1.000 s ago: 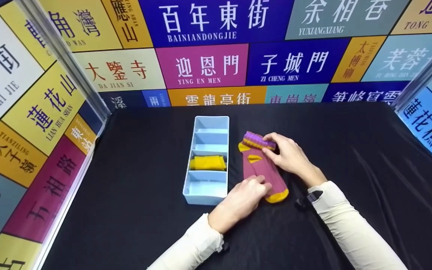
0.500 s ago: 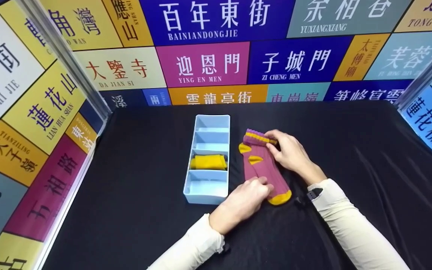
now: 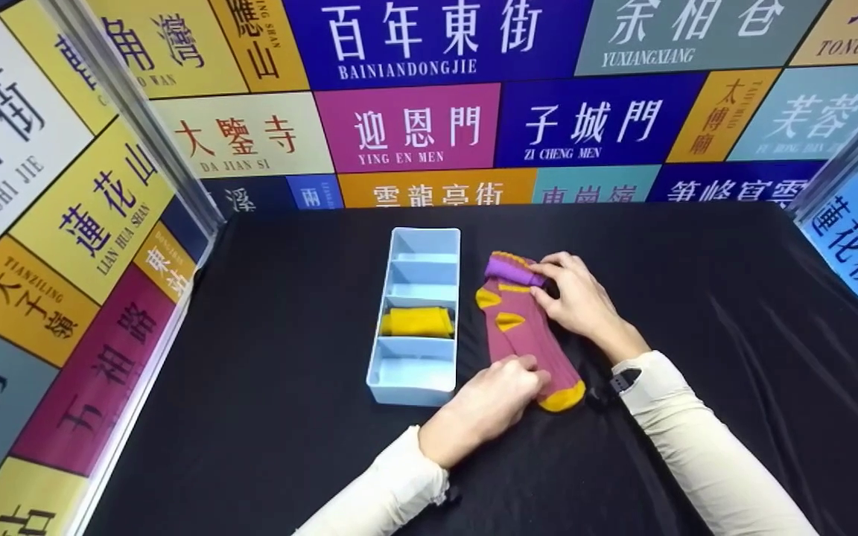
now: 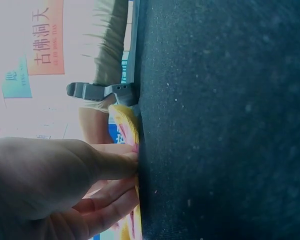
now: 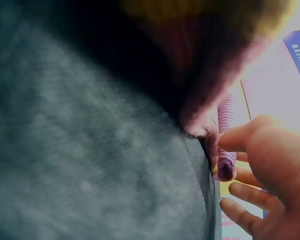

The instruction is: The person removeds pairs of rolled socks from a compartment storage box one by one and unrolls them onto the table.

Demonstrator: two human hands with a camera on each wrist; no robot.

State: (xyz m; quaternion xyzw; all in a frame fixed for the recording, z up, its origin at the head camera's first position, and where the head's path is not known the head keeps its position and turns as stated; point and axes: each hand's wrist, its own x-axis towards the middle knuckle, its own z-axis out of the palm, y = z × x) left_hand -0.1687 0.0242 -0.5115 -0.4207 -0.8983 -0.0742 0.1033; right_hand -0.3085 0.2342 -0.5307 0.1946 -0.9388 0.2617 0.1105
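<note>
A pair of pink socks (image 3: 537,350) with yellow heels and toes lies stacked on the black cloth, right of a blue box. Their purple cuff (image 3: 509,269) is rolled over at the far end. My right hand (image 3: 582,298) pinches the right side of this roll between thumb and fingers; in the right wrist view the thumb (image 5: 235,138) lies against the ribbed roll. Curled over the socks near the toe end, my left hand (image 3: 496,394) grips the fabric, and its thumb and fingertips meet the sock edge (image 4: 126,120) in the left wrist view.
The light blue box (image 3: 412,372) has several compartments in a row. Folded yellow socks (image 3: 420,322) fill one of them, second from the near end. Sign-printed panels (image 3: 407,126) stand behind and at both sides of the black cloth (image 3: 272,357).
The cuff has turned over further under my right hand, and a smooth purple band now shows where yellow stripes showed before. My left hand stays on the socks near the toe.
</note>
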